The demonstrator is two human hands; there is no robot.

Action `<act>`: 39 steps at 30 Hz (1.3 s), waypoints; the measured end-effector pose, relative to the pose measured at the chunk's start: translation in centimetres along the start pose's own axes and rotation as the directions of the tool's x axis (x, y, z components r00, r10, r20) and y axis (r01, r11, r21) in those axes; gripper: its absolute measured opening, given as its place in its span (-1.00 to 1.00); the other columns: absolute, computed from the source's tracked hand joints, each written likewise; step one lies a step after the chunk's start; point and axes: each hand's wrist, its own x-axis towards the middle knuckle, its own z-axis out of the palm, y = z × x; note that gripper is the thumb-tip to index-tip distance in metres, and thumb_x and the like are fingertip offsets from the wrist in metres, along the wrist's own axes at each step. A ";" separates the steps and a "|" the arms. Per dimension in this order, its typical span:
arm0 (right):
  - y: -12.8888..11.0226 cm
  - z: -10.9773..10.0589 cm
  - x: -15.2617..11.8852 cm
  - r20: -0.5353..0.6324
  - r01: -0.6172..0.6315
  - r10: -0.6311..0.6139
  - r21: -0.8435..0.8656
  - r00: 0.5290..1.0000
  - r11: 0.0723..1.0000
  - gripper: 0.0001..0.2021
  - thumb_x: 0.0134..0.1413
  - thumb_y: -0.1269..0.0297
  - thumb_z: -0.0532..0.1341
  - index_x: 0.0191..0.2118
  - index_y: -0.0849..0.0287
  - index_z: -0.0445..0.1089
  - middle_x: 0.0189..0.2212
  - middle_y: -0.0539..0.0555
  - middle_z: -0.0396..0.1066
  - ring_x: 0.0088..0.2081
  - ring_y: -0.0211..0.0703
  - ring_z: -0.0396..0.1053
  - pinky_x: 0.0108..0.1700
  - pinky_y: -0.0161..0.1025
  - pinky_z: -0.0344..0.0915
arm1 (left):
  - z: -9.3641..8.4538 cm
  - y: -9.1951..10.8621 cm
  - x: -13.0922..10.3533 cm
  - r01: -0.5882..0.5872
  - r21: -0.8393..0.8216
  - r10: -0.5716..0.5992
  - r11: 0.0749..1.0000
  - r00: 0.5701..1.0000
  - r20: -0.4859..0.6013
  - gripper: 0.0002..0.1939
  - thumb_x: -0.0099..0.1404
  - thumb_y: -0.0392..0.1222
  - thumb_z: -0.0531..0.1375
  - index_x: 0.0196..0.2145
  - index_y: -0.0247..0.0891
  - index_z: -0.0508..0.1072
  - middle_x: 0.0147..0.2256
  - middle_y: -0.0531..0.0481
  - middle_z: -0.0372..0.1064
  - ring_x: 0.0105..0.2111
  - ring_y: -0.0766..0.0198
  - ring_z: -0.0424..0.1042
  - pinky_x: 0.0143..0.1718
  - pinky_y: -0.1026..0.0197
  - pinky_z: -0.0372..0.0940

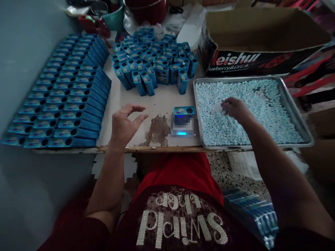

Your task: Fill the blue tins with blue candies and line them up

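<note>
My right hand [234,108] is over the metal tray [309,134], its fingers closed on a small whitish translucent scoop [217,106]. The scoop touches the small pale blue pieces [235,130] spread across the tray. Left of the tray, a small digital scale [181,129] with a lit display bears one blue box [184,110], which has a dark round hole in its top. My left hand [128,122] hovers above the table, empty, with thumb and fingers curved apart.
Rows of blue boxes [62,101] fill the table's left side. More blue boxes [157,57] stand loosely grouped at the back middle. An open cardboard carton [261,59] stands behind the tray. Below right are a white crate [244,165] and wrapped blue packs [253,212].
</note>
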 end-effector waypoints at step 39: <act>-6.3 3.5 -4.8 0.334 -0.060 -0.086 0.405 0.939 0.912 -0.68 -0.03 0.22 0.68 -0.18 0.12 0.66 -0.36 0.06 0.56 -0.33 -0.16 0.45 -0.26 -0.21 0.42 | 13.1 1.0 -0.7 0.215 -0.147 -0.155 0.966 0.928 0.339 -0.40 0.26 -0.26 0.67 0.17 -0.07 0.60 0.01 -0.07 0.72 0.05 -0.10 0.70 0.14 -0.10 0.55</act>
